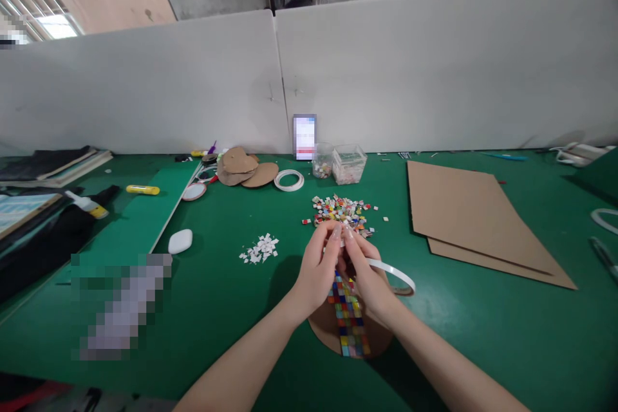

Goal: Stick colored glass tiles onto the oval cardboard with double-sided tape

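Observation:
My left hand (318, 267) and my right hand (364, 270) meet fingertip to fingertip above a brown cardboard disc (323, 328). Both pinch something very small that I cannot make out. A column of coloured mosaic tiles (350, 318) lies on the disc, partly hidden under my hands. A roll of white tape (398, 273) sits just right of my right hand, touching the disc's edge. Right behind my fingertips lies a pile of loose coloured tiles (342, 209).
A small heap of white scraps (261, 249) lies left of my hands, with a white oval object (180, 241) further left. Cardboard sheets (473, 219) lie to the right. At the back are cardboard cut-outs (244, 167), another tape ring (288, 179), two clear containers (348, 164) and a phone (304, 136).

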Motion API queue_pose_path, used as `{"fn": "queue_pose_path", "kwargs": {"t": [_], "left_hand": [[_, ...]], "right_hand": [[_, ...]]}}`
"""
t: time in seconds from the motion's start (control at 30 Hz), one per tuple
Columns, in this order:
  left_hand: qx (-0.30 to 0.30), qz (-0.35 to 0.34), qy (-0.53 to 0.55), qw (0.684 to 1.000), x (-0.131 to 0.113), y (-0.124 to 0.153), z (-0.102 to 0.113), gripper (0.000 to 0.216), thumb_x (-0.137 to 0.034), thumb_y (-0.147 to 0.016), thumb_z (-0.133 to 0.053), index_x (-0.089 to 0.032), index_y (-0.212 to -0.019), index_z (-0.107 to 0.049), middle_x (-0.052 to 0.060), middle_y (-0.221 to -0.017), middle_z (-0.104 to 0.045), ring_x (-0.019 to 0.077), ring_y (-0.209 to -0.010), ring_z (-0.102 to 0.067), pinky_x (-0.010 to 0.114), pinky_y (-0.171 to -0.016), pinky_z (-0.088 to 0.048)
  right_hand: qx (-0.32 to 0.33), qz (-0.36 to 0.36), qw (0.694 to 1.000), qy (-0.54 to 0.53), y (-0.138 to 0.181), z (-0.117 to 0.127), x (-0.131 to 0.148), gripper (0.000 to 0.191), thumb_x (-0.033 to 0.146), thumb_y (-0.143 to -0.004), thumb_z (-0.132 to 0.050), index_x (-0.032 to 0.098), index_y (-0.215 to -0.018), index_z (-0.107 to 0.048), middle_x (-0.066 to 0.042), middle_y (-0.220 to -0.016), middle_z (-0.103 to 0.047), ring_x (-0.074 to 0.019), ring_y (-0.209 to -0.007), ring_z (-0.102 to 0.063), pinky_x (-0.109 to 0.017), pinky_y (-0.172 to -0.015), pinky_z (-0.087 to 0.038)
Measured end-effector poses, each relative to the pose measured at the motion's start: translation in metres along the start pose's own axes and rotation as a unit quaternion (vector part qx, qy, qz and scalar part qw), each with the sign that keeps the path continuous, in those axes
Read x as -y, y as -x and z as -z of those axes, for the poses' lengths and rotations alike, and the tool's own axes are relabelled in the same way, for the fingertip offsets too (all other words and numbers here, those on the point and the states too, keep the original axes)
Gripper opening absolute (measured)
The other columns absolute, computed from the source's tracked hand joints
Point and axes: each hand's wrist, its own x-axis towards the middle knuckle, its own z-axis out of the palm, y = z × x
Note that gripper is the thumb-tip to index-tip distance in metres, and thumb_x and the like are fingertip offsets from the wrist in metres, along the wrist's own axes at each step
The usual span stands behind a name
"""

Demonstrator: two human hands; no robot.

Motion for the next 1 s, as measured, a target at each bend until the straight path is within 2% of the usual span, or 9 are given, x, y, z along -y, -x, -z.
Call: {"fn": "queue_pose_path", "kwargs": {"t": [0.17, 0.33, 0.4, 0.5, 0.57, 0.67, 0.8, 1.0], "left_hand": [[-0.002, -0.007, 0.008, 1.0, 0.004, 0.0, -0.001, 0.025, -0.033, -0.092, -0.032, -0.022, -0.099, -0.053, 0.003, -0.09, -0.059, 0.0131, -0.07, -0.054, 0.024, -0.066, -0.046], [-0.024, -0.029, -0.04, 0.998, 0.002, 0.0, 0.001, 0.032, -0.031, -0.093, -0.024, -0.02, -0.094, -0.053, 0.004, -0.093, -0.057, 0.0147, -0.085, -0.053, 0.028, -0.079, -0.043], [-0.028, -0.045, -0.069, 0.996, 0.001, -0.002, 0.004, 0.029, -0.031, -0.093, -0.025, -0.019, -0.092, -0.052, 0.004, -0.09, -0.057, 0.0149, -0.086, -0.052, 0.028, -0.078, -0.042], [-0.043, -0.089, -0.153, 0.983, 0.0, -0.004, 0.009, 0.018, -0.035, -0.088, -0.04, -0.019, -0.083, -0.048, 0.002, -0.082, -0.052, 0.0153, -0.079, -0.049, 0.028, -0.073, -0.041], [-0.044, -0.12, -0.209, 0.969, 0.001, -0.005, 0.011, 0.019, -0.036, -0.085, -0.046, -0.02, -0.075, -0.044, 0.001, -0.075, -0.047, 0.0143, -0.072, -0.046, 0.027, -0.067, -0.04], [-0.008, -0.143, -0.239, 0.96, 0.002, -0.005, 0.012, 0.021, -0.032, -0.087, -0.041, -0.02, -0.07, -0.042, -0.001, -0.07, -0.043, 0.0127, -0.066, -0.044, 0.024, -0.062, -0.039], [0.044, -0.128, -0.244, 0.96, 0.002, -0.003, 0.012, 0.021, -0.029, -0.091, -0.033, -0.02, -0.075, -0.044, 0.0, -0.072, -0.047, 0.0127, -0.067, -0.047, 0.024, -0.062, -0.04], [0.071, -0.118, -0.281, 0.95, 0.006, 0.001, 0.01, 0.02, -0.025, -0.092, -0.026, -0.021, -0.08, -0.041, 0.002, -0.077, -0.052, 0.0146, -0.068, -0.051, 0.025, -0.061, -0.04]], "right_hand": [[-0.015, 0.006, 0.999, 0.038, 0.0, 0.0, 0.003, 0.027, 0.044, -0.086, -0.043, 0.022, -0.089, -0.059, 0.005, -0.05, -0.039, -0.0108, -0.042, -0.033, -0.023, -0.038, -0.026], [-0.018, 0.017, 0.998, 0.053, -0.002, 0.002, 0.004, 0.03, 0.043, -0.087, -0.04, 0.022, -0.07, -0.054, 0.005, -0.048, -0.037, -0.0111, -0.041, -0.033, -0.023, -0.04, -0.029], [-0.025, 0.034, 0.997, 0.066, -0.004, 0.003, 0.004, 0.03, 0.041, -0.087, -0.041, 0.022, -0.068, -0.052, 0.005, -0.049, -0.039, -0.0111, -0.043, -0.034, -0.023, -0.043, -0.031], [-0.042, 0.064, 0.991, 0.111, -0.004, 0.006, 0.003, 0.029, 0.041, -0.086, -0.042, 0.021, -0.069, -0.053, 0.002, -0.057, -0.047, -0.0128, -0.052, -0.042, -0.024, -0.048, -0.035], [-0.052, 0.078, 0.985, 0.143, -0.003, 0.007, 0.001, 0.03, 0.043, -0.086, -0.041, 0.021, -0.071, -0.055, 0.0, -0.062, -0.051, -0.0147, -0.057, -0.045, -0.024, -0.051, -0.037], [-0.054, 0.094, 0.981, 0.16, -0.002, 0.007, 0.0, 0.03, 0.043, -0.087, -0.04, 0.02, -0.074, -0.055, -0.001, -0.064, -0.054, -0.0151, -0.058, -0.046, -0.025, -0.053, -0.039], [-0.024, 0.116, 0.98, 0.16, -0.001, 0.007, 0.0, 0.029, 0.037, -0.089, -0.038, 0.02, -0.069, -0.05, 0.001, -0.059, -0.05, -0.0131, -0.054, -0.043, -0.025, -0.051, -0.037], [-0.039, 0.152, 0.972, 0.175, 0.003, 0.005, 0.0, 0.027, 0.029, -0.091, -0.035, 0.021, -0.066, -0.042, 0.003, -0.058, -0.042, -0.0113, -0.05, -0.037, -0.024, -0.049, -0.032]]}}
